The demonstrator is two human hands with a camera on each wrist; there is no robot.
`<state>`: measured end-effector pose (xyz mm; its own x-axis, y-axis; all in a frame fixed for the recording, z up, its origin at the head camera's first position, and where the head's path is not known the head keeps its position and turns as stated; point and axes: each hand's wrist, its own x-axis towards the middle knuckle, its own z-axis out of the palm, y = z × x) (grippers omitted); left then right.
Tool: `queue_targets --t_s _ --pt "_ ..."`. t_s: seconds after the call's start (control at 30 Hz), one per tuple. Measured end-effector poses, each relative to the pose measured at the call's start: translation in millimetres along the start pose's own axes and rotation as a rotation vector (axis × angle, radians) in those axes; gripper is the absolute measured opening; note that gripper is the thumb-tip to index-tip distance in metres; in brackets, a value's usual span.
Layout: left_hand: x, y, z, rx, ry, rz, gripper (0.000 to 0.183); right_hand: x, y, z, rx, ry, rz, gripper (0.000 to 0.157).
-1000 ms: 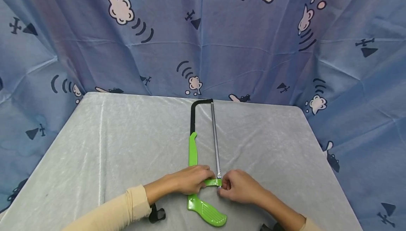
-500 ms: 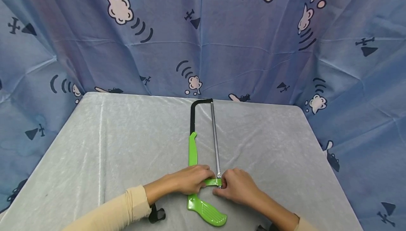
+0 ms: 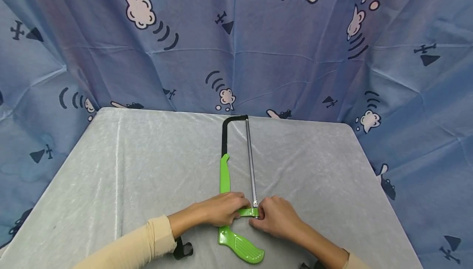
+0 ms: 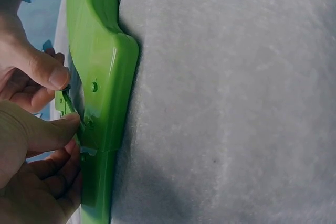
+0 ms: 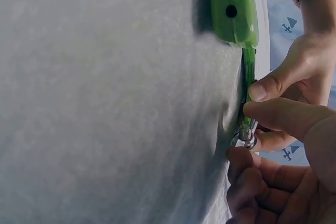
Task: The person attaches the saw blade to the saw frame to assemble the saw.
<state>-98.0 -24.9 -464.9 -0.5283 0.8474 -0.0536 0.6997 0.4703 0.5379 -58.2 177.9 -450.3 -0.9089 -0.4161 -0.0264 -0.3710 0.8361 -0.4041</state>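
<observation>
A hacksaw lies on the table, its green handle (image 3: 244,248) towards me and its black frame (image 3: 224,137) reaching to the far side. The thin silver blade (image 3: 251,162) runs along its right side. My left hand (image 3: 226,208) grips the green cross arm (image 3: 248,212), thumb and curled fingers on it, also seen in the left wrist view. My right hand (image 3: 278,216) pinches a small silver nut (image 5: 244,138) at the blade's near end between thumb and fingers. In the head view that hand mostly covers the nut.
A light grey velvety cloth covers the table (image 3: 166,150). Behind and at the sides hangs a blue curtain (image 3: 199,26) with plane prints. Black straps (image 3: 182,249) hang below the wrists.
My right hand has turned slightly about the nut, its thumb shifting left beneath the cross arm, then holding nearly still. The left hand and hacksaw have stayed in place.
</observation>
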Motion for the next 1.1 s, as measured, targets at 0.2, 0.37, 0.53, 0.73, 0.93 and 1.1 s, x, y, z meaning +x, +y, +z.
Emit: queue_targets --t_s 0.2,0.37,0.53,0.73,0.93,1.1 --pt "0.4 -0.2 -0.3 0.011 -0.002 0.000 0.030 -1 1 0.0 0.018 0.002 -0.015 0.038" --pt "0.7 0.2 -0.8 0.017 -0.006 -0.001 0.030 -2 2 -0.9 0.042 0.001 -0.021 0.036" --pt "0.6 0.0 -1.3 0.025 -0.015 0.000 0.029 -3 3 -2.6 0.082 -0.007 -0.032 0.034" --pt "0.6 -0.7 -0.9 0.028 -0.018 -0.001 0.030 -4 4 -2.8 0.117 -0.018 -0.039 0.031" --pt "0.0 0.1 -0.2 0.034 -0.008 0.008 0.031 -5 7 -1.8 0.214 -0.048 -0.023 0.031" --pt "-0.3 0.0 0.4 0.039 -0.005 0.007 0.031 -6 10 -0.9 0.317 -0.102 0.024 0.032"
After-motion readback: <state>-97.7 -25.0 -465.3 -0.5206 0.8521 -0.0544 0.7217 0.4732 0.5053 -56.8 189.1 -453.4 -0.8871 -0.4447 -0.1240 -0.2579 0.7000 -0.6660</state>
